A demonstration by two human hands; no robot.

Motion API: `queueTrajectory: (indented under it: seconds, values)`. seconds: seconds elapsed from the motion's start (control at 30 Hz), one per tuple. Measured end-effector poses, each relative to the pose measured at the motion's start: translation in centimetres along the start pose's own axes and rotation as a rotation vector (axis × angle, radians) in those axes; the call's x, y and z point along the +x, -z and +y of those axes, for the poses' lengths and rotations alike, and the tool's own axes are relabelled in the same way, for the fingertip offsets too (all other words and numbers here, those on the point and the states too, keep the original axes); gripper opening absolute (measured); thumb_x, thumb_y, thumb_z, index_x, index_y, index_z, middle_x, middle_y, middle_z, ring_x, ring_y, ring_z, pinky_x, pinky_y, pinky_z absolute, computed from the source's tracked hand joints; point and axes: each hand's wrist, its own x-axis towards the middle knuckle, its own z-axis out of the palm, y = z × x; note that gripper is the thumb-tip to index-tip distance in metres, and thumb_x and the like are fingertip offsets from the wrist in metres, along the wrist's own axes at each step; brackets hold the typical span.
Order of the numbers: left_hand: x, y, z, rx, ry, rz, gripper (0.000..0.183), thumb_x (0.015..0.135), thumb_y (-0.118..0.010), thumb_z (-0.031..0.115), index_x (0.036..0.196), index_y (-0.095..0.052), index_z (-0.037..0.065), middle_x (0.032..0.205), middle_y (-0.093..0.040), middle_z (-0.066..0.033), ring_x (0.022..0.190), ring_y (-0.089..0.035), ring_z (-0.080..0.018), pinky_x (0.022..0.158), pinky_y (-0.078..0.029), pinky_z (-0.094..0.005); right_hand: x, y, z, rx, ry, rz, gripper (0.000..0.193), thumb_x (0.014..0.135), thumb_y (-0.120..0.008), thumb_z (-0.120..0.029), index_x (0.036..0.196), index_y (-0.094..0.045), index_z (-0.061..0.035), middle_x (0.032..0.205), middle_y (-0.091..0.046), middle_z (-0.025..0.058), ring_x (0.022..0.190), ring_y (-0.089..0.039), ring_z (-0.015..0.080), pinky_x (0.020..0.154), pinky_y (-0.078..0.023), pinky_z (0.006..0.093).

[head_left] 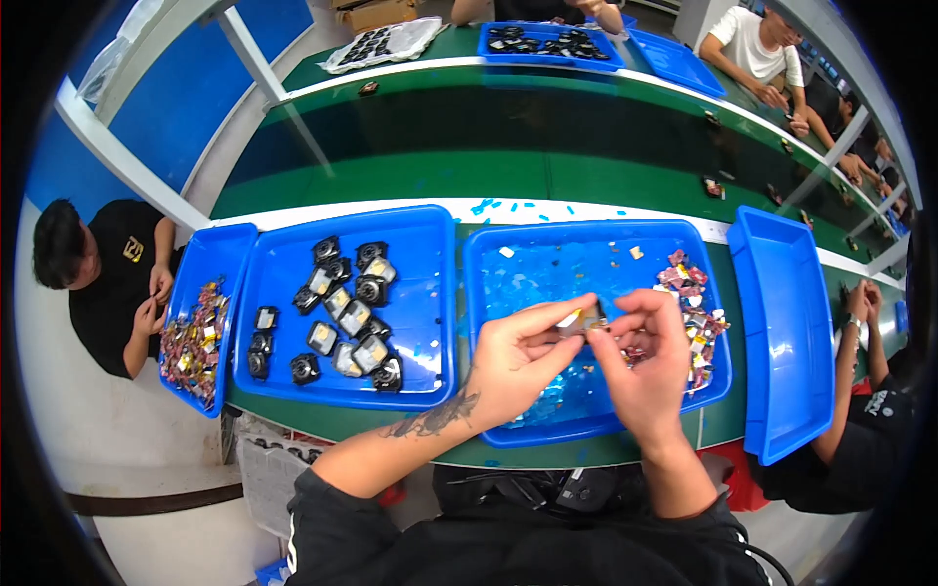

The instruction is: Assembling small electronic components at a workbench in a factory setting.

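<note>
My left hand [523,356] and my right hand [645,366] meet above a blue tray [596,437]. Between their fingertips is a small dark part [590,320] with a pale piece on it; its exact kind is too small to make out. Both hands are closed on it, thumbs and forefingers pinching. Inside the tray, a heap of small wrapped electronic parts [702,337], red, yellow and silver, lies along the right side, partly behind my right hand. Blue film scraps and a few pale bits [506,252] cover the rest of its bottom.
Left of it, another blue tray [420,293] holds several black camera-like units [354,314]. A narrow tray of small parts [200,342] stands farther left, beside a seated person [112,283]. A blue tray [789,342] stands at right. Beyond a white rail runs a green conveyor [410,181]; other people work around it.
</note>
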Motion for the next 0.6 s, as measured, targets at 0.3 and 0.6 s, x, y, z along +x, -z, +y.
queueTrajectory:
  seconds: [0.3,0.6]
  values:
    - [-0.6,0.0,-0.1,0.001,-0.026,0.059,0.047,0.089,-0.06,-0.007,0.135,-0.051,0.0,0.125,-0.06,-0.0148,0.112,-0.061,-0.0187,0.094,-0.051,-0.0287,0.2,-0.5,0.2,0.174,-0.075,-0.089,0.041,0.081,-0.07,0.003,0.118,-0.053,-0.0032,0.088,-0.056,0.0021,0.079,-0.057,0.0075,0.063,-0.053,0.0221]
    - [0.3,0.2,-0.9,-0.028,-0.074,0.215,0.06,0.088,-0.06,-0.006,0.141,-0.036,0.008,0.116,-0.062,-0.016,0.1,-0.064,-0.0153,0.083,-0.054,-0.0268,1.1,-2.1,0.1,-0.123,0.126,-0.124,0.038,0.082,-0.067,0.003,0.117,-0.053,-0.0005,0.088,-0.06,0.0065,0.08,-0.061,0.0118,0.065,-0.057,0.026]
